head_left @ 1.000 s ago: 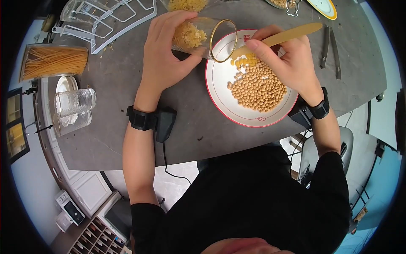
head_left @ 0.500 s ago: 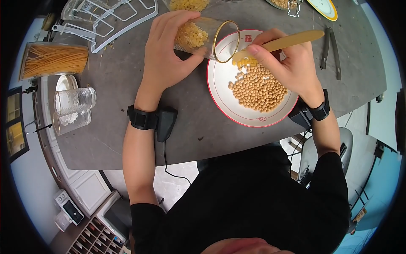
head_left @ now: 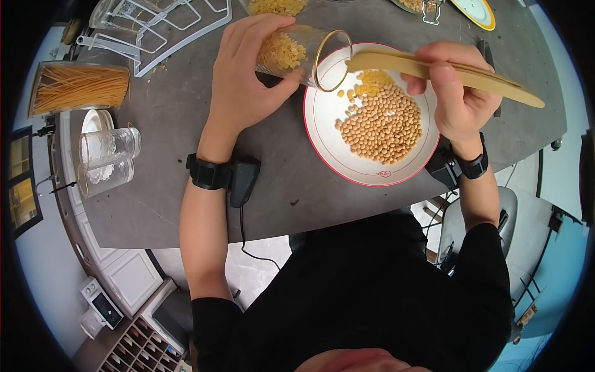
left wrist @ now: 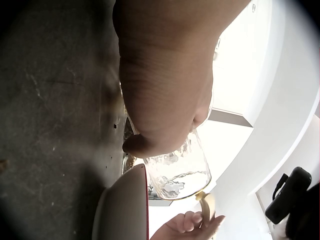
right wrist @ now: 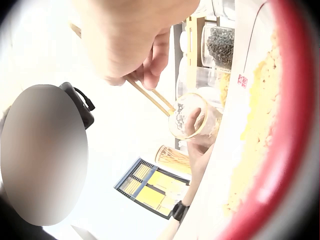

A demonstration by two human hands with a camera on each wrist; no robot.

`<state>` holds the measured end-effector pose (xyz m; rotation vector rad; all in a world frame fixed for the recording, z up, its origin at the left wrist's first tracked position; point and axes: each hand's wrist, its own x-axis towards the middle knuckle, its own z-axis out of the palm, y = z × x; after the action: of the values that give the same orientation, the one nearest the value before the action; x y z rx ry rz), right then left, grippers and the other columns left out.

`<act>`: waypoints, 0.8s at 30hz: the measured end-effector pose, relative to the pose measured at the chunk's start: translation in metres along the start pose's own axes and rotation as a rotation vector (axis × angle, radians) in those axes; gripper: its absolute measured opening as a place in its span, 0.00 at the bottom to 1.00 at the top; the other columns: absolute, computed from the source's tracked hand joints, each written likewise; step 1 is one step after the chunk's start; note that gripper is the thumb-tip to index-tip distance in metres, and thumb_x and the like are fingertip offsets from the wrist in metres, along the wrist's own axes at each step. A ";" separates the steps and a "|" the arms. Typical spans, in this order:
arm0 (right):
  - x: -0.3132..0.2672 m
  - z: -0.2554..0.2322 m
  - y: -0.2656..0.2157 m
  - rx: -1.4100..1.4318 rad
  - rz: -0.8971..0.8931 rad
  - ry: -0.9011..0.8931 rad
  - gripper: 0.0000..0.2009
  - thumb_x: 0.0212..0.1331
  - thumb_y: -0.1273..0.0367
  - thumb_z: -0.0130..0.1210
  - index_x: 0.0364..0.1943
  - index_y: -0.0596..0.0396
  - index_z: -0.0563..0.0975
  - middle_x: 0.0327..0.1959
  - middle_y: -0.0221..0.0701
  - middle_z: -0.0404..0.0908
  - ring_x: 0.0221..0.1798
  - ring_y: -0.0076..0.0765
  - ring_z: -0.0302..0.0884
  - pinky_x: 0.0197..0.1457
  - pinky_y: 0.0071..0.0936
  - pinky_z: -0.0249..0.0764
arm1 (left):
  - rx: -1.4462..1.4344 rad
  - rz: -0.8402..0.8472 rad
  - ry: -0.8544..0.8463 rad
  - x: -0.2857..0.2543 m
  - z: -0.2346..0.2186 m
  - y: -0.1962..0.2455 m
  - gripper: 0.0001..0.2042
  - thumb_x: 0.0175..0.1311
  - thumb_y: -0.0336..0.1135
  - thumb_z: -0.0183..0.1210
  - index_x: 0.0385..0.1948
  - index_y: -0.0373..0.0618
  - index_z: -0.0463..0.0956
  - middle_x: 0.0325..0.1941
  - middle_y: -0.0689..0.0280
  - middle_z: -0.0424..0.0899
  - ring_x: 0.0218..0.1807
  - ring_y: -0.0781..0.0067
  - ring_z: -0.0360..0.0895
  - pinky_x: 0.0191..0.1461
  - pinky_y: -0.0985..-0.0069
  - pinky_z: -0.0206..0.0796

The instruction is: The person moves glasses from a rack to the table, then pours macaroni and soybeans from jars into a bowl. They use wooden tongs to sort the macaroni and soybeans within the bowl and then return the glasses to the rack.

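Note:
My left hand (head_left: 251, 77) grips a gold-rimmed glass (head_left: 331, 60) lying tilted, its mouth facing right over the plate. Small yellow pasta pieces (head_left: 282, 51) rest inside it. My right hand (head_left: 462, 93) holds wooden tongs (head_left: 396, 62), their tips at the glass's mouth. A bit of yellow shows at the tongs' tip (left wrist: 201, 196) in the left wrist view. Beneath both, a white red-rimmed plate (head_left: 322, 146) bears a heap of tan round beans (head_left: 381, 130) and, at its far side, a patch of yellow pasta pieces (head_left: 374, 82).
At the left stand a container of spaghetti (head_left: 80, 90), two clear glasses (head_left: 108, 149) and a white wire rack (head_left: 180, 46). Another container of yellow pasta (head_left: 277, 6) is behind my left hand. Dark tongs (head_left: 486, 56) lie right, a yellow-rimmed plate (head_left: 474, 12) far right.
My right hand has turned and moved right; the tongs have lifted from the yellow pasta on the plate to the glass's mouth. My left hand and the glass have shifted only slightly right.

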<state>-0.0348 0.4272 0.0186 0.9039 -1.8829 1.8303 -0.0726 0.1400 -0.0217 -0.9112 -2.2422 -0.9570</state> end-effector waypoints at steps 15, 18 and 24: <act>0.001 0.012 0.007 -0.458 0.172 -0.331 0.10 0.65 0.65 0.66 0.35 0.60 0.85 0.19 0.29 0.79 0.17 0.22 0.72 0.22 0.22 0.64 | -0.006 -0.020 0.014 -0.001 0.001 -0.001 0.31 0.44 0.30 0.73 0.58 0.50 0.77 0.56 0.64 0.82 0.59 0.57 0.77 0.61 0.63 0.71; 0.000 0.015 0.006 -0.437 0.170 -0.313 0.10 0.65 0.64 0.66 0.34 0.59 0.85 0.21 0.30 0.81 0.18 0.26 0.74 0.22 0.24 0.66 | -0.005 -0.016 0.009 -0.001 0.000 -0.001 0.31 0.44 0.30 0.73 0.58 0.51 0.77 0.57 0.65 0.82 0.59 0.57 0.77 0.61 0.63 0.71; 0.002 0.016 0.001 -0.437 0.181 -0.340 0.09 0.64 0.66 0.66 0.31 0.57 0.85 0.25 0.28 0.84 0.20 0.28 0.77 0.24 0.25 0.69 | 0.004 -0.015 0.005 0.000 0.000 0.000 0.31 0.44 0.30 0.72 0.57 0.51 0.77 0.57 0.65 0.82 0.59 0.57 0.77 0.61 0.63 0.71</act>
<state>-0.0344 0.4107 0.0176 0.9511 -2.5145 1.3210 -0.0720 0.1402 -0.0219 -0.8906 -2.2490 -0.9598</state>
